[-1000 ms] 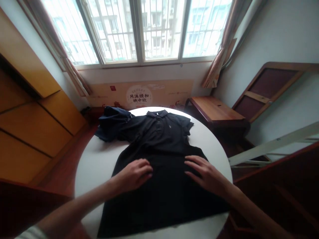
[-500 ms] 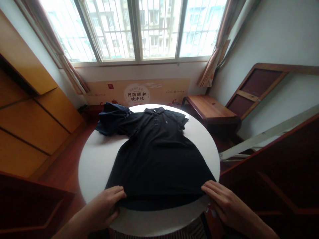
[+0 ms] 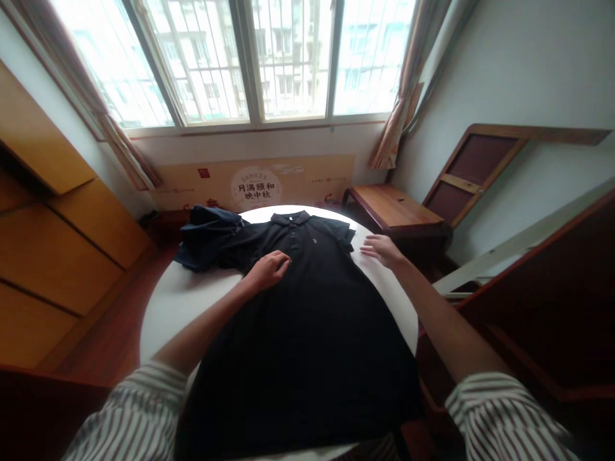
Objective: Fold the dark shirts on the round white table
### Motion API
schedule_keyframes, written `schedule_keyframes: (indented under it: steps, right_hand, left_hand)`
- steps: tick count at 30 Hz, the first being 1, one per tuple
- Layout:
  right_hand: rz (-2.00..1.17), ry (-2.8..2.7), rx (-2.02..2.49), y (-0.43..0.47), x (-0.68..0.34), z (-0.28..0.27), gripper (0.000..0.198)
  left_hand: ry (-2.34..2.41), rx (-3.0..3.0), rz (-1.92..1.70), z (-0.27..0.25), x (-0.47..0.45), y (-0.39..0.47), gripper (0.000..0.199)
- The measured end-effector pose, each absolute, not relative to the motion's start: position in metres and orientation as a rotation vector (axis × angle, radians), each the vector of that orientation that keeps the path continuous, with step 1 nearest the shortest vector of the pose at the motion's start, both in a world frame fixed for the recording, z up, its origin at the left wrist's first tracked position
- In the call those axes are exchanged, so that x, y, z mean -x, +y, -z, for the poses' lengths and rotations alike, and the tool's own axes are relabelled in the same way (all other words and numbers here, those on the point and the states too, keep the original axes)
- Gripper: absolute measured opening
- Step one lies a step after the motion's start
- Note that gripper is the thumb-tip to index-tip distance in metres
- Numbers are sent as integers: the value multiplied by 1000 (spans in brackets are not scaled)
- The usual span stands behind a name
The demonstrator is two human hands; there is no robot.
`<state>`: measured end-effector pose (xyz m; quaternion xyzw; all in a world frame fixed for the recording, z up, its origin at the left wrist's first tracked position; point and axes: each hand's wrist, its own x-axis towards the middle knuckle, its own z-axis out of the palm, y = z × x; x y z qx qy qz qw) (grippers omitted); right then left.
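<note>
A black short-sleeved polo shirt [image 3: 307,339] lies front up, its collar at the far side and its hem over the near edge of the round white table [image 3: 161,307]. Above the shirt's chest, left of the button placket, is my left hand [image 3: 268,270], fingers loosely curved with nothing seen in them; whether it touches the fabric I cannot tell. My right hand [image 3: 382,250] is open beside the right sleeve [image 3: 346,235], fingers a little spread, holding nothing.
A bunched dark blue cloth [image 3: 206,235] lies against the shirt's left sleeve. Beyond the table are a low wooden side table [image 3: 401,206], a printed panel [image 3: 307,176] and a barred window. Yellow-brown cabinets [image 3: 96,237] stand to the left.
Both hands have let go of the shirt's hem corners and moved forward, the left over the chest, the right beside the sleeve. The hem now lies closer to me.
</note>
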<state>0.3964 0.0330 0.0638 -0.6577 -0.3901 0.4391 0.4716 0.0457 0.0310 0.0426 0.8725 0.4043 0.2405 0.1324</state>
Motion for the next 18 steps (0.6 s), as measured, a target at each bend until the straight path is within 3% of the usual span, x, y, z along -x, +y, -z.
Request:
schedule_keyframes:
  steps: [5, 10, 18]
  right_hand:
    - [-1196, -873, 1737, 103, -386, -53, 28]
    - [-1211, -922, 1806, 129, -374, -39, 31]
    - [-890, -1198, 1709, 142, -372, -26, 23]
  left_hand:
    - [1331, -2578, -487, 3, -86, 59, 45]
    - [1362, -2635, -389, 16, -84, 55, 51]
    - [1378, -2651, -391, 18, -88, 58, 52]
